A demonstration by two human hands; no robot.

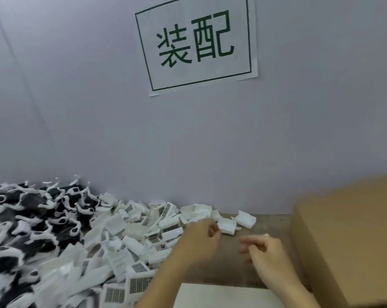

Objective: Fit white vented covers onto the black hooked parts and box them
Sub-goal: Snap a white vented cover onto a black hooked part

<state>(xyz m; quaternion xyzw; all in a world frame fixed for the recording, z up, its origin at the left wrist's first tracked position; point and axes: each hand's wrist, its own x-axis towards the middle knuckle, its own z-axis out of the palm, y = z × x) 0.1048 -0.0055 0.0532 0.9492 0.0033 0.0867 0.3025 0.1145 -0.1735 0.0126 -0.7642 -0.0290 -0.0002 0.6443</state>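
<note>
Both hands over the table [266,221] now, and neither carries a part. The left hand [201,237] hovers at the edge of the white covers [130,236], fingers loosely curled on nothing, likely set to pick one. The right hand [262,250] waits beside it, blurred, its grip looking loose and empty. The black hooked parts [32,210] are heaped far left by the wall, covers spilled in the middle, and the cardboard box [348,238] sits right, handy for finished pieces.
</note>
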